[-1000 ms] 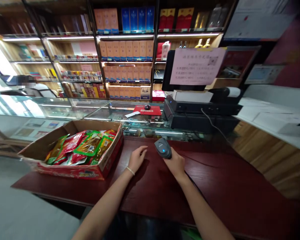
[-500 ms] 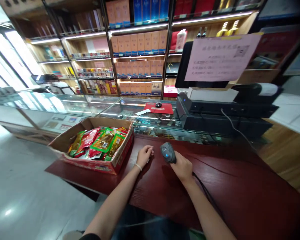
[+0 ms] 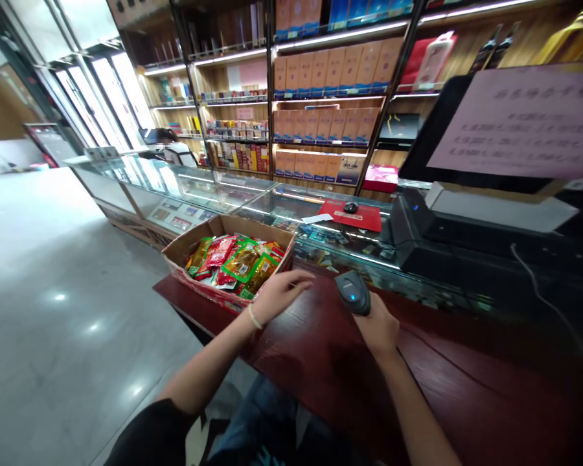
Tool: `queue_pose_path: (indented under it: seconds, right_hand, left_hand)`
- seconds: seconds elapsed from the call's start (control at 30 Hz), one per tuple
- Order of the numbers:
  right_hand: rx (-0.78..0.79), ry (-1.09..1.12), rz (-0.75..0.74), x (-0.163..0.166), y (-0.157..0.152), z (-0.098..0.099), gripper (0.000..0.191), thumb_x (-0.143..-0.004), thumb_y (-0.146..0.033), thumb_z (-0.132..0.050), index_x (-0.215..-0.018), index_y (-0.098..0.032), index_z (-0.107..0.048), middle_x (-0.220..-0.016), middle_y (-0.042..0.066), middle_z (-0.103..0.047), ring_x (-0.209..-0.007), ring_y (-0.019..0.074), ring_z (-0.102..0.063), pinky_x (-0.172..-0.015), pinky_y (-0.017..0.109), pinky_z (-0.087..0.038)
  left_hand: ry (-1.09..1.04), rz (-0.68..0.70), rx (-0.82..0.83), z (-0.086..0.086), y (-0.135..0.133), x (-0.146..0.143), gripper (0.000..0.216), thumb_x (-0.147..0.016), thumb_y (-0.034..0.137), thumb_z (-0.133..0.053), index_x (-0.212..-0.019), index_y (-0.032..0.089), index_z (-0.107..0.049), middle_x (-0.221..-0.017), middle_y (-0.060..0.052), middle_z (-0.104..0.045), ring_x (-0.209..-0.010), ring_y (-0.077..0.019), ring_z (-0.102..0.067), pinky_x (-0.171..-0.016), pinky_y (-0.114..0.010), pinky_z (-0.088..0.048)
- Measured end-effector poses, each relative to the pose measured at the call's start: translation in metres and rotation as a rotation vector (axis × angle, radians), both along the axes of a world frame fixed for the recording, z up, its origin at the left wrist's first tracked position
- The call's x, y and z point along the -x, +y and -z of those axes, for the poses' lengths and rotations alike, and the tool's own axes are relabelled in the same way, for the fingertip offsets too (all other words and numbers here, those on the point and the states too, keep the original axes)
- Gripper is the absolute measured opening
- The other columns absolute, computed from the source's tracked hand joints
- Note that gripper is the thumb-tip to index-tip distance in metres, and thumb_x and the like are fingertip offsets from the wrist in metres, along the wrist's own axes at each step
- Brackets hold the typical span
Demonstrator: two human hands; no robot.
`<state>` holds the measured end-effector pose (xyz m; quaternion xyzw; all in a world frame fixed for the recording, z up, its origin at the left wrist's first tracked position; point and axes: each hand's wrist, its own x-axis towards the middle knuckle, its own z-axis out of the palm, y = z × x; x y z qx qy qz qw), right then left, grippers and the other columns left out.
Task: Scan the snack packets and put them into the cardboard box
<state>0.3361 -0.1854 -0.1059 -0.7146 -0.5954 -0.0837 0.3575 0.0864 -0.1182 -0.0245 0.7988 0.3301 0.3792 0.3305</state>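
Observation:
My right hand point(image 3: 379, 323) is wrapped round the handle of a dark grey barcode scanner point(image 3: 354, 292) with a small blue light lit on top. To its left, my left hand point(image 3: 284, 294) hovers near the right front corner of a cardboard box point(image 3: 201, 294), fingers stretched out and apart, nothing in them. Red, green and gold snack packets point(image 3: 243, 260) lie heaped inside the box. Both hands are over a dark red wooden table point(image 3: 311, 336).
Behind the table runs a glass display counter point(image 3: 252, 197) bearing a red mat point(image 3: 364, 217) and a black mouse point(image 3: 350, 208). A monitor with a pink paper sign point(image 3: 519, 129) stands at right. Boxed goods fill the shelves point(image 3: 330, 97). A person point(image 3: 168, 137) sits far left.
My left hand has lifted off the table and moved toward the box, its fingers opening out. The view has turned left. My right hand still holds the scanner.

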Motion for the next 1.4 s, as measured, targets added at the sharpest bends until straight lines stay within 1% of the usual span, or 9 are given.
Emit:
queue_pose_path:
  seconds: [0.1, 0.2, 0.43, 0.57, 0.7, 0.83, 1.1, 1.23, 1.4]
  right_hand:
    - [-0.008, 0.014, -0.088, 0.016, 0.013, -0.014, 0.034, -0.079, -0.037, -0.058, -0.110, -0.024, -0.063, -0.094, 0.004, -0.072, -0.080, 0.0218, -0.067, -0.063, 0.026, -0.041]
    - [-0.001, 0.036, -0.153, 0.035, 0.024, -0.024, 0.030, -0.079, -0.035, -0.059, -0.106, -0.023, -0.065, -0.090, 0.004, -0.073, -0.080, 0.0221, -0.068, -0.064, 0.026, -0.042]
    - [0.047, 0.072, -0.262, 0.056, 0.039, -0.024, 0.031, -0.079, -0.034, -0.058, -0.108, -0.025, -0.065, -0.096, 0.003, -0.074, -0.084, 0.0217, -0.069, -0.067, 0.026, -0.044]
    - [0.076, 0.062, -0.272, 0.053, 0.038, -0.017, 0.032, -0.080, -0.034, -0.058, -0.109, -0.024, -0.064, -0.096, 0.003, -0.074, -0.086, 0.0221, -0.069, -0.067, 0.026, -0.044]
    - [0.097, 0.060, -0.284, 0.047, 0.035, -0.013, 0.030, -0.080, -0.034, -0.057, -0.108, -0.025, -0.063, -0.097, 0.002, -0.073, -0.087, 0.0216, -0.069, -0.066, 0.025, -0.043]
    - [0.092, 0.069, -0.271, 0.044, 0.032, -0.014, 0.030, -0.079, -0.032, -0.056, -0.108, -0.024, -0.063, -0.096, 0.002, -0.073, -0.086, 0.0212, -0.069, -0.066, 0.025, -0.044]
    - [-0.002, 0.118, -0.120, 0.027, 0.021, -0.023, 0.030, -0.077, -0.035, -0.057, -0.104, -0.022, -0.063, -0.083, 0.004, -0.073, -0.075, 0.0221, -0.069, -0.064, 0.026, -0.044]
    - [-0.028, 0.198, 0.033, 0.007, 0.010, -0.027, 0.037, -0.074, -0.040, -0.061, -0.106, -0.023, -0.062, -0.082, 0.005, -0.073, -0.076, 0.0241, -0.069, -0.064, 0.027, -0.046]
    - [-0.040, 0.303, 0.131, -0.021, -0.017, -0.023, 0.048, -0.074, -0.044, -0.061, -0.118, -0.024, -0.055, -0.090, 0.005, -0.073, -0.080, 0.0230, -0.070, -0.065, 0.026, -0.048]
  left_hand:
    - [0.063, -0.285, -0.063, -0.018, 0.033, 0.046, 0.029, -0.088, 0.037, -0.053, -0.108, 0.022, -0.067, -0.093, -0.004, -0.072, -0.082, -0.0175, -0.065, -0.080, -0.027, -0.047]
    - [0.260, -0.414, -0.069, -0.008, 0.070, 0.078, 0.028, -0.086, 0.038, -0.056, -0.104, 0.019, -0.066, -0.087, -0.005, -0.071, -0.079, -0.0187, -0.065, -0.074, -0.027, -0.047]
    - [0.920, -0.463, -0.146, 0.026, 0.087, 0.084, 0.038, -0.081, 0.047, -0.058, -0.090, 0.011, -0.066, -0.092, -0.017, -0.068, -0.091, -0.0282, -0.064, -0.080, -0.034, -0.047]
    - [1.008, -0.366, -0.122, 0.029, 0.084, 0.085, 0.030, -0.076, 0.042, -0.065, -0.085, 0.013, -0.066, -0.093, -0.017, -0.067, -0.093, -0.0305, -0.063, -0.080, -0.036, -0.046]
    - [0.816, -0.390, -0.066, 0.025, 0.086, 0.094, 0.017, -0.083, 0.034, -0.058, -0.086, 0.018, -0.061, -0.081, -0.008, -0.067, -0.079, -0.0238, -0.063, -0.070, -0.031, -0.045]
    - [0.214, -0.623, -0.045, 0.021, 0.085, 0.096, 0.021, -0.087, 0.035, -0.053, -0.098, 0.018, -0.056, -0.073, -0.002, -0.062, -0.067, -0.0182, -0.059, -0.065, -0.029, -0.044]
    - [-0.674, -0.568, 0.110, -0.012, 0.066, 0.055, 0.033, -0.083, 0.046, -0.058, -0.100, 0.017, -0.057, -0.079, 0.000, -0.062, -0.068, -0.0125, -0.058, -0.065, -0.023, -0.046]
    - [-0.630, -0.248, 0.343, -0.006, 0.052, 0.007, 0.038, -0.080, 0.048, -0.061, -0.102, 0.017, -0.058, -0.082, -0.001, -0.065, -0.069, -0.0132, -0.060, -0.065, -0.024, -0.047]
    - [-0.333, 0.027, 0.505, 0.057, 0.042, -0.051, 0.036, -0.076, 0.046, -0.065, -0.093, 0.014, -0.064, -0.075, -0.001, -0.065, -0.066, -0.0135, -0.059, -0.063, -0.024, -0.044]
